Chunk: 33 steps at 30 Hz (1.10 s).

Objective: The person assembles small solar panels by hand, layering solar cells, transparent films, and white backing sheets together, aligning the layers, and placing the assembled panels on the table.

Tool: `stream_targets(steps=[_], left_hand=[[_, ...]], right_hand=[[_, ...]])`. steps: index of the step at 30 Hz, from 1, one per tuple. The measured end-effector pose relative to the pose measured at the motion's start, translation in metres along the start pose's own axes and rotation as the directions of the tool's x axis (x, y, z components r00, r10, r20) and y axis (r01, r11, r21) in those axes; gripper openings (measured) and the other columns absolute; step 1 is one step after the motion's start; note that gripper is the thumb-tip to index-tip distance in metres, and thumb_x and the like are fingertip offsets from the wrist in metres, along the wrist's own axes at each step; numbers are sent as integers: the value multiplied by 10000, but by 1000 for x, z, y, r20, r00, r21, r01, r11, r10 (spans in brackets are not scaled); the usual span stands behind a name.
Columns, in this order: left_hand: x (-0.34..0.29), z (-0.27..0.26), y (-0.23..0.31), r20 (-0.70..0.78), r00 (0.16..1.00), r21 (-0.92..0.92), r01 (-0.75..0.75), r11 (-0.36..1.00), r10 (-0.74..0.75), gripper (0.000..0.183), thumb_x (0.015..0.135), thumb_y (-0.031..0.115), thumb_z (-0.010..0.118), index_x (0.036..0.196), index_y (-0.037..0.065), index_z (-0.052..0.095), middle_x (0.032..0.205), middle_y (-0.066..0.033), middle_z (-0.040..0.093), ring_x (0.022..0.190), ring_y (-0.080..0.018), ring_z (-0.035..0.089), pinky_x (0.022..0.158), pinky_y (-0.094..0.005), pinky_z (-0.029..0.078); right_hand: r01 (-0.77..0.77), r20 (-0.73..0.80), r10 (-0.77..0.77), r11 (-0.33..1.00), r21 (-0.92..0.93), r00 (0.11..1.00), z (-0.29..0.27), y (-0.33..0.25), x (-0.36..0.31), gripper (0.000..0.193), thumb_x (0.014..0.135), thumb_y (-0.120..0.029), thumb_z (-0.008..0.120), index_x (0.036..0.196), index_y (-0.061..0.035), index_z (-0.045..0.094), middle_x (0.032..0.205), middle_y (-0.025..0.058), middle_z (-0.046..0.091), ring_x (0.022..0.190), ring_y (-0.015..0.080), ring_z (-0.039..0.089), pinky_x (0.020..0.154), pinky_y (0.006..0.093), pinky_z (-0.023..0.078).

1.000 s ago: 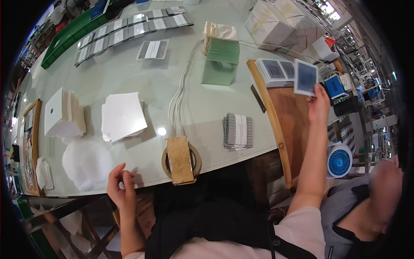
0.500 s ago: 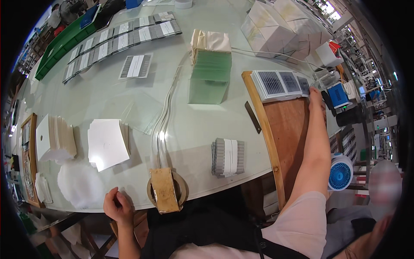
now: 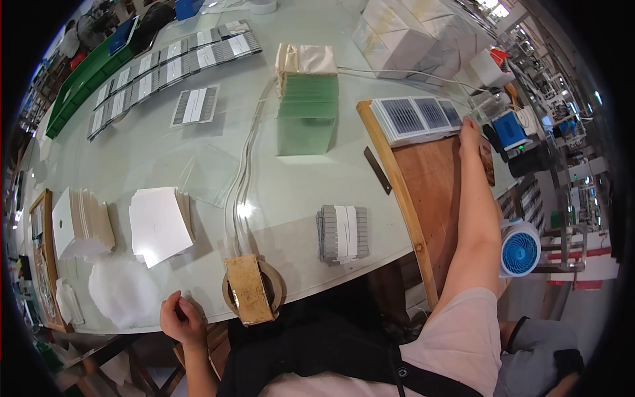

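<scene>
My right arm stretches over a wooden tray (image 3: 403,192) at the right. At its far end, my right hand (image 3: 469,134) touches the right end of stacked panels (image 3: 417,118) with dark stripes and white borders. Its fingers look drawn together, but whatever is between them is too small to make out. My left hand (image 3: 183,319) rests by the table's front edge with fingers curled in and nothing visible in them. Beside it are a white fluffy pad (image 3: 122,288) and a tan block (image 3: 250,284) on a roll of tape (image 3: 274,291).
A stack of grey striped pieces (image 3: 342,233) lies near the front edge. Green-tinted glass plates (image 3: 307,122) stand mid-table. White cards (image 3: 159,225) sit at the left, and banded striped bundles (image 3: 175,69) line the back. A metal ruler (image 3: 378,171) lies beside the tray. A blue fan (image 3: 520,255) is at the right.
The whole view has shifted slightly, moving the table items left. My right hand stays at the end of the panels and my left stays curled. A person at the lower right has shifted away.
</scene>
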<state>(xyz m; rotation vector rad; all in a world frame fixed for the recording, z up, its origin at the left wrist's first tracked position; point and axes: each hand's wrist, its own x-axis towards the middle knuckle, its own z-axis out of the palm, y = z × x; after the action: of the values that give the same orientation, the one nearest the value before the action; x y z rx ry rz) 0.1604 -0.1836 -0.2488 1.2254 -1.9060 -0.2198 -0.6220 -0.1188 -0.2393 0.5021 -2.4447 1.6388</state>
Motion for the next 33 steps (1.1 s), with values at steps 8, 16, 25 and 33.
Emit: stream_targets(steps=[8,16,25,33], left_hand=[[6,0,9,38,999,-34,17,999,-16,90,898,26,546,944,-20,608,723,-47,545,573,-104,443,521,-231,358],[4,2,10,13,999,12,34,999,-34,96,870,18,551,935,-17,612,709,-65,545,557,-134,460,508,-254,366],[5,1,10,-2,1000,50,28,998,-28,88,834,-13,546,904,-13,601,673,-66,513,520,-139,433,480,-260,342],[4,1,10,10,1000,101,25,995,-26,96,844,-18,533,922,-30,589,693,-73,509,537,-151,432,488,-266,338]], right_hand=[[-136,80,142,988,-80,987,-29,-9,0,490,819,-85,577,1294,2,492,1288,177,528,1141,279,522,946,347,421],[809,812,60,74,-583,580,-43,-150,-35,1176,599,-195,828,1510,-174,84,1560,87,147,1442,284,133,1147,460,213],[975,980,60,106,-195,190,-9,-136,4,1429,419,-332,910,1507,-120,8,1543,173,161,1444,303,119,1173,461,130],[976,995,21,196,-97,94,-3,-142,14,1365,453,-287,895,1501,-89,43,1432,203,348,1307,365,378,1113,470,265]])
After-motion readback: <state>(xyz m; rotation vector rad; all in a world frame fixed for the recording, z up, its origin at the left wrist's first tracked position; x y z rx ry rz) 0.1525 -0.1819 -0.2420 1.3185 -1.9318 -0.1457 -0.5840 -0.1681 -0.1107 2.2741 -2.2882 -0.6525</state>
